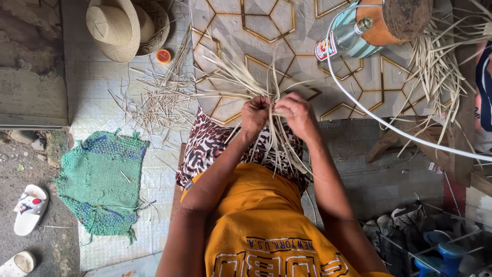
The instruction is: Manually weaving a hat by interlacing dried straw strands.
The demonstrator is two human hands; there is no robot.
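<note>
Both hands meet over the lap, approx mid-frame. Left hand (254,114) is curled into a fist, clamped on a bundle of pale straw strips (246,84); right hand (299,115) touches it from the other side, fingers pinched on the same strips. Strips fan out up and left beyond the knuckles, w/ loose ends hanging down btwn the forearms onto an animal-print cloth (205,149) on the lap. Person wears a yellow shirt (256,225).

Floor beyond the hands: grey patterned tiles (266,31) w/ gold lines. Scattered straw offcuts (154,97) lie left of the hands, near a small orange lid (163,56) and two straw hats (120,28), stacked. Green woven mat (102,179) lower left, white sandals (29,208) beside it on bare ground. Upper right: a glass bottle (343,38) on its side against a round wooden block (400,20), more straw (435,66) piled just right of it, white cable (389,125) curving across. Shoes on a wire rack (430,241), lower right.
</note>
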